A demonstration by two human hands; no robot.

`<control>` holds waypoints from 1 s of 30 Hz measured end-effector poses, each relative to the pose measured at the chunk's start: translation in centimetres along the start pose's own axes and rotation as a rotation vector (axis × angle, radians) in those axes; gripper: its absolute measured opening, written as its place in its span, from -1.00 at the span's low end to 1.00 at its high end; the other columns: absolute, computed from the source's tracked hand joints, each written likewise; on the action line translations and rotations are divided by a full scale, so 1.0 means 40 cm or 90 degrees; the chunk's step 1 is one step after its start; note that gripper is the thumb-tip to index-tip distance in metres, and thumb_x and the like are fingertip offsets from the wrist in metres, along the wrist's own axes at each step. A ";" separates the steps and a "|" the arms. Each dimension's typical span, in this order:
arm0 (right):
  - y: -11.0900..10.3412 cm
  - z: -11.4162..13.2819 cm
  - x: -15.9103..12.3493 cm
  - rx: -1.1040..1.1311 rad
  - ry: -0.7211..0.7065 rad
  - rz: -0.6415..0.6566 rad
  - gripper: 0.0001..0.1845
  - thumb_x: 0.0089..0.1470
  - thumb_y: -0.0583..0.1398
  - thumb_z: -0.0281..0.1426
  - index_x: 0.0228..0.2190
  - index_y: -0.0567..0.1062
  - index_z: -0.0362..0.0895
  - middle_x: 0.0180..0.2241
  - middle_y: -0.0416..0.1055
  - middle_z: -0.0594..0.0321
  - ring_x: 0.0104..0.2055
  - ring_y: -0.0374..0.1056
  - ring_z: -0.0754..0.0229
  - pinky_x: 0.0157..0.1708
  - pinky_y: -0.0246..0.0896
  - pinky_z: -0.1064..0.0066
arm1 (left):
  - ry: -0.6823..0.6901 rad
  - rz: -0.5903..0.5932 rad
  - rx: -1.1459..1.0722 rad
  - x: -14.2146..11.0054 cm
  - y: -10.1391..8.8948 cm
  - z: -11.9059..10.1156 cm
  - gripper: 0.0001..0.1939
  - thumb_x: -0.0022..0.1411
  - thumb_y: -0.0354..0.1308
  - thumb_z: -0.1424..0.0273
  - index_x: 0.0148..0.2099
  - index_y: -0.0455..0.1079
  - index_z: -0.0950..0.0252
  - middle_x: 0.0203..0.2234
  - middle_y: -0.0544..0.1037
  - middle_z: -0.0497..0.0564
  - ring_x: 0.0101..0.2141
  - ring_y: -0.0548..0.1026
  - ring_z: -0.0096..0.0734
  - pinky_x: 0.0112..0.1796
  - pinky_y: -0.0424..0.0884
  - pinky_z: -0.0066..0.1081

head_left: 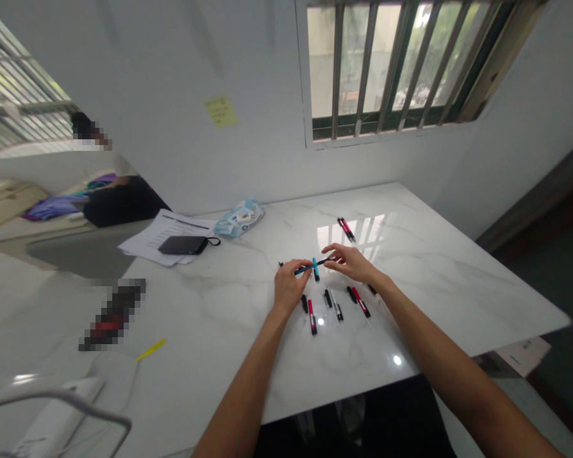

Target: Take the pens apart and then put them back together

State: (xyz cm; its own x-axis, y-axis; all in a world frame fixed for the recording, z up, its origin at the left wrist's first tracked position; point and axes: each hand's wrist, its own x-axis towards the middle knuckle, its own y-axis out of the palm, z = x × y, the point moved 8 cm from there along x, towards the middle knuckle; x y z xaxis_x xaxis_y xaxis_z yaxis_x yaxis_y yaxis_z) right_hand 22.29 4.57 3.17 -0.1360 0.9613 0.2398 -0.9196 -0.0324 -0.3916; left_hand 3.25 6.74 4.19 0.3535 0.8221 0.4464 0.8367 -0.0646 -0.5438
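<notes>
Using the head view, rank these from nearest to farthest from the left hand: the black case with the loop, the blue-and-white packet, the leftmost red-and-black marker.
From the left hand:
1. Leftmost red-and-black marker, just on its near side.
2. Blue-and-white packet, far left, by the wall.
3. Black case, farther left, on the papers.

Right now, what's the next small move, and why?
Probably steady the blue pen in the left hand and ease the black end straight outward with the right hand: the two grips roughly line up, and the red pens below lie beside separate black pieces. Can't tell whether pen and end are joined.
</notes>
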 end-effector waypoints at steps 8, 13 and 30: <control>-0.015 0.005 0.002 -0.071 -0.010 -0.016 -0.69 0.21 0.25 -0.11 -0.23 0.59 -0.10 -0.44 0.56 0.25 -0.45 0.41 0.22 -0.39 0.31 0.39 | 0.002 -0.003 0.003 0.002 -0.006 -0.006 -0.90 0.27 0.29 0.39 -0.17 0.62 0.14 -0.22 0.69 -0.01 -0.17 0.62 -0.23 -0.04 0.53 -0.21; -0.007 -0.003 0.001 -0.041 0.025 -0.021 -0.63 0.23 0.22 -0.05 -0.29 0.56 -0.10 -0.47 0.53 0.26 -0.57 0.37 0.27 -0.53 0.24 0.43 | 0.012 0.013 0.011 -0.001 0.004 -0.013 -0.90 0.27 0.29 0.38 -0.16 0.62 0.14 -0.22 0.69 0.00 -0.17 0.62 -0.22 -0.04 0.52 -0.20; -0.012 0.014 0.001 -0.130 -0.005 -0.019 -0.68 0.24 0.21 -0.13 -0.35 0.60 -0.10 -0.45 0.54 0.24 -0.49 0.36 0.24 -0.43 0.21 0.39 | 0.012 0.002 0.023 0.002 -0.005 -0.012 -0.91 0.26 0.31 0.39 -0.18 0.62 0.14 -0.23 0.70 -0.01 -0.17 0.62 -0.20 -0.03 0.51 -0.18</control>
State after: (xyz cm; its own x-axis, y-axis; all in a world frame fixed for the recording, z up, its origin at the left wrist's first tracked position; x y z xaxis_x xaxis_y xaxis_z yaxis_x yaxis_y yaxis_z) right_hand 22.51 4.46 3.85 -0.1138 0.9587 0.2605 -0.8291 0.0528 -0.5566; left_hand 3.32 6.56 4.66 0.3648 0.8109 0.4575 0.8199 -0.0470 -0.5706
